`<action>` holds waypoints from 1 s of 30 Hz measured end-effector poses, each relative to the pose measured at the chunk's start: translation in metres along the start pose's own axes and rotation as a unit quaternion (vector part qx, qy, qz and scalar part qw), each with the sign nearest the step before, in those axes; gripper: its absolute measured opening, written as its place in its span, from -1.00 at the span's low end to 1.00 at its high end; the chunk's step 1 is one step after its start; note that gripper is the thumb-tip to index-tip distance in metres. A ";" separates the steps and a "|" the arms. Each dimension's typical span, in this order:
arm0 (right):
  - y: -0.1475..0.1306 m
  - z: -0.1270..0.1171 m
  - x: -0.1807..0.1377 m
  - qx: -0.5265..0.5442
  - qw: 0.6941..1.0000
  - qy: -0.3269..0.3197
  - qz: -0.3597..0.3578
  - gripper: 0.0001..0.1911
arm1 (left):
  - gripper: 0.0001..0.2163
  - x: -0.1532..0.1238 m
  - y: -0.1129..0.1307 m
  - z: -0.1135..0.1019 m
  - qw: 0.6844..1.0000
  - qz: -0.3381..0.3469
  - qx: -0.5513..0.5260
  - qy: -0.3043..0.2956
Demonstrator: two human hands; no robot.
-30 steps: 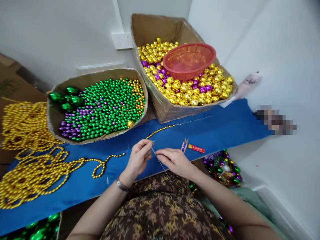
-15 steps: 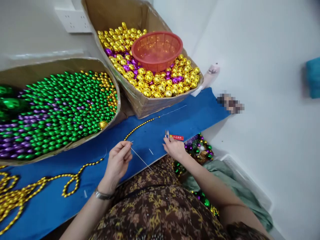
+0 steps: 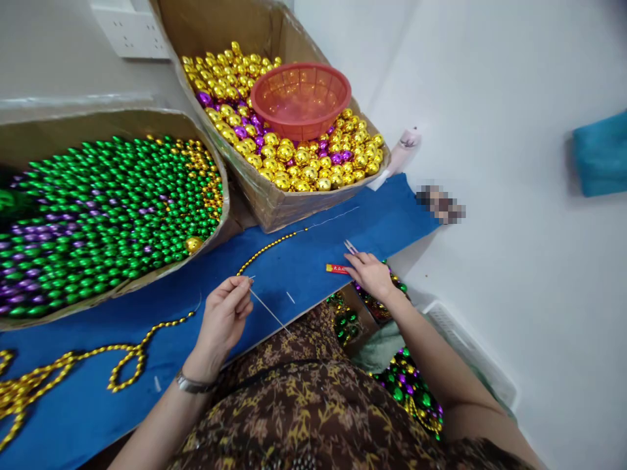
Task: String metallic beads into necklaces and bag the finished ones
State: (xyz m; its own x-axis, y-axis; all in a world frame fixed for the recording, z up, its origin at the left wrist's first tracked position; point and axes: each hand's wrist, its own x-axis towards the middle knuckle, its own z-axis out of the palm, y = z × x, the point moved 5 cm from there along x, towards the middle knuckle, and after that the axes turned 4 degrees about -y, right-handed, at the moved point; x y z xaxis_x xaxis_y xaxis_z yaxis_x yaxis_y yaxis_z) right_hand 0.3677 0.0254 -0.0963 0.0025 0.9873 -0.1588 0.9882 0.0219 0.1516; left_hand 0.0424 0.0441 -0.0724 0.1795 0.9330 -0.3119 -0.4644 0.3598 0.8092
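My left hand [image 3: 226, 316] is closed, its thumb and forefinger pinching a thin white string [image 3: 269, 309] above the blue cloth. The string hangs down from the fingertips towards my lap. My right hand [image 3: 373, 275] lies low over the table, its fingers round small snips [image 3: 351, 247]; only their pointed tips show. A red packet [image 3: 337, 268] with a yellow end lies beside those fingers. Behind my left hand a strand of small gold beads [image 3: 264, 248] curves across the cloth, bare thread at its far end. A longer gold bead chain [image 3: 130, 356] lies at the left.
A carton [image 3: 226, 215] of green, purple and gold beads stands at the left. Another carton [image 3: 269, 202] holds larger gold balls, with a red plastic basket [image 3: 301, 104] on top. The blue cloth [image 3: 304, 281] covers the narrow table. Bead strings [image 3: 411, 385] and a white crate [image 3: 490, 352] are below at right.
My right hand has moved right and slightly away with the snips, from the packet's left end to its right end. The left hand still pinches the string; the view has shifted slightly.
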 end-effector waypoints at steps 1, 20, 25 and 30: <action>-0.007 0.002 -0.001 0.007 1.000 0.008 -0.029 -0.58 | -0.81 0.000 0.001 0.001 1.000 0.000 -0.005 0.002; -0.176 -0.116 -0.023 0.274 0.803 0.351 -0.396 -0.74 | -0.81 -0.005 0.017 0.036 0.980 -0.070 -0.186 -0.016; -0.147 -0.124 -0.008 0.516 0.749 0.295 -0.293 -0.83 | -0.78 0.001 0.017 0.003 0.994 0.027 -0.107 0.026; -0.096 -0.144 0.030 0.659 0.693 0.239 -0.168 -0.75 | -0.83 0.004 0.038 -0.049 0.930 0.221 0.282 0.078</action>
State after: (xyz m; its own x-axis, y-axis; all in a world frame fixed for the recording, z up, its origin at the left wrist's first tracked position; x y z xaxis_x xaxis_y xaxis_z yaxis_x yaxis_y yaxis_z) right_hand 0.2508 0.0755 0.0244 -0.0017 0.9077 0.4196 0.2033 0.4112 -0.8886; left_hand -0.0169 0.0615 -0.0675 -0.0692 0.9943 0.0809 0.0737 -0.0758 0.9944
